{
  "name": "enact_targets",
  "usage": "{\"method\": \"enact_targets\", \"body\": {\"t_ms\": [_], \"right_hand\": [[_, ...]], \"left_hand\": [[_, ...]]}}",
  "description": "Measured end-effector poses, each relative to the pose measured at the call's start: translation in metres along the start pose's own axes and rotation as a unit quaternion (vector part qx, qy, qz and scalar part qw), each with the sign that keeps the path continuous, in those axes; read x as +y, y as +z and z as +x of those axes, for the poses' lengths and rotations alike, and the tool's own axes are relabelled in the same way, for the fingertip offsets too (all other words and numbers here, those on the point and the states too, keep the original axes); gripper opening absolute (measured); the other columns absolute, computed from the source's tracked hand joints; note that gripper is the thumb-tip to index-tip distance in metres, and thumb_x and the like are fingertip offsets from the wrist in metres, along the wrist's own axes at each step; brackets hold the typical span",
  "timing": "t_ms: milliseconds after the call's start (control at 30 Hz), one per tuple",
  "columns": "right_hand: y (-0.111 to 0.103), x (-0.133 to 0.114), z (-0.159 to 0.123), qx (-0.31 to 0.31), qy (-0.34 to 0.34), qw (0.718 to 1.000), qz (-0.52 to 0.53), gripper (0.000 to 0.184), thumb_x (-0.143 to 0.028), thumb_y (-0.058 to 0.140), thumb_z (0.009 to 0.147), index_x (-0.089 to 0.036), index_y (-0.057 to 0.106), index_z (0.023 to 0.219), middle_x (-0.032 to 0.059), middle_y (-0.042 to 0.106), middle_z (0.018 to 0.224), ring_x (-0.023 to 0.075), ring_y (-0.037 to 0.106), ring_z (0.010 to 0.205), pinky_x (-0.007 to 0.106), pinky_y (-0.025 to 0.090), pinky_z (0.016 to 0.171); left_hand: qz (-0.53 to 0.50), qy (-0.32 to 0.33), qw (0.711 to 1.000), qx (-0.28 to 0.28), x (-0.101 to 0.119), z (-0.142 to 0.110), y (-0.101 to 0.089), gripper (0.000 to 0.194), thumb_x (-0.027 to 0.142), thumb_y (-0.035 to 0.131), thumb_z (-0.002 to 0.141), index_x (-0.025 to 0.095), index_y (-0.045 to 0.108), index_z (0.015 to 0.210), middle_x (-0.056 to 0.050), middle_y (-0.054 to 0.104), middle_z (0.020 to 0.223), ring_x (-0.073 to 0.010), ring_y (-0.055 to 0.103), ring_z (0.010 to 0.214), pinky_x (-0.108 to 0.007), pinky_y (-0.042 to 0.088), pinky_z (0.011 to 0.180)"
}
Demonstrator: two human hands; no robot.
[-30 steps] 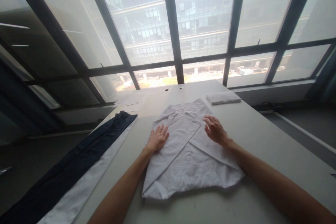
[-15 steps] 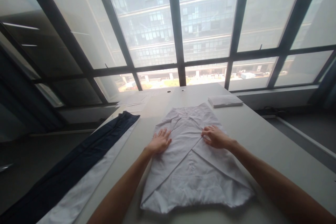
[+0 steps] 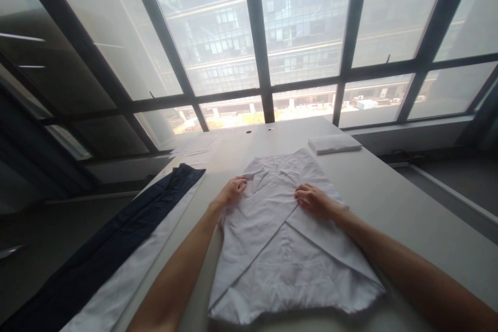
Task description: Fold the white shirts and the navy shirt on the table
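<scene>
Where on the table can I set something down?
Widest: the table's right side, between the white garment and the table edge, nearer than the folded white cloth. Another lies beyond the garment, between the papers and that cloth. Crowded: the middle, with left hand and right hand on the garment, and the left edge, under the dark cloth.

Dark trousers (image 3: 132, 223) lie over white cloth (image 3: 143, 264), with window panes (image 3: 305, 26) beyond.

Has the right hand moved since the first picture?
Yes: judged against the folded cloth, the right hand has shifted slightly left and nearer the camera.
</scene>
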State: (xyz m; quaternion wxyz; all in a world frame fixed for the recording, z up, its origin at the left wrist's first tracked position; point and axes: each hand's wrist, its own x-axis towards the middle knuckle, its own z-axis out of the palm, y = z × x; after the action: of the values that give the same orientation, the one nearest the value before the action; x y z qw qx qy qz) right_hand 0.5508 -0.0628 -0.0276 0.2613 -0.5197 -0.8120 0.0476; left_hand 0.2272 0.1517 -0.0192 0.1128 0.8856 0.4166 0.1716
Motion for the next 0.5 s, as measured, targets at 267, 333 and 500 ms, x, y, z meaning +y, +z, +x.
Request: {"method": "enact_targets", "body": {"t_ms": [267,333,500], "right_hand": [[0.002,0.000,-0.003,0.008,0.013,1.000,-0.005,0.021,-0.020,0.051,0.097,-0.023,0.069,0.107,0.0079,0.067,0.117,0.0213,0.059,0.111,0.035,0.048,0.097],[0.003,0.001,-0.002,0.009,0.012,1.000,-0.007,0.020,-0.020,0.051,0.097,-0.023,0.069,0.105,0.0077,0.067,0.116,0.0211,0.059,0.110,0.035,0.048,0.097],[0.002,0.002,-0.001,0.011,0.009,1.000,-0.005,0.019,-0.019,0.052,0.097,-0.023,0.069,0.106,0.0077,0.066,0.116,0.0212,0.059,0.111,0.035,0.048,0.098]], "left_hand": [[0.012,-0.114,0.991,0.070,-0.009,0.045,0.004,0.048,0.019,0.053,0.087,0.005,0.059,0.133,-0.021,0.053,0.146,-0.0309,0.043,0.142,-0.044,0.032,0.119],[0.014,-0.104,0.991,0.078,-0.002,0.045,0.005,0.049,0.016,0.049,0.087,0.007,0.058,0.135,-0.017,0.054,0.147,-0.0278,0.044,0.142,-0.042,0.032,0.120],[0.008,-0.046,0.997,0.065,0.036,0.017,0.012,0.043,0.016,0.046,0.090,0.011,0.064,0.128,-0.013,0.061,0.140,-0.0237,0.053,0.133,-0.038,0.038,0.118]]}}
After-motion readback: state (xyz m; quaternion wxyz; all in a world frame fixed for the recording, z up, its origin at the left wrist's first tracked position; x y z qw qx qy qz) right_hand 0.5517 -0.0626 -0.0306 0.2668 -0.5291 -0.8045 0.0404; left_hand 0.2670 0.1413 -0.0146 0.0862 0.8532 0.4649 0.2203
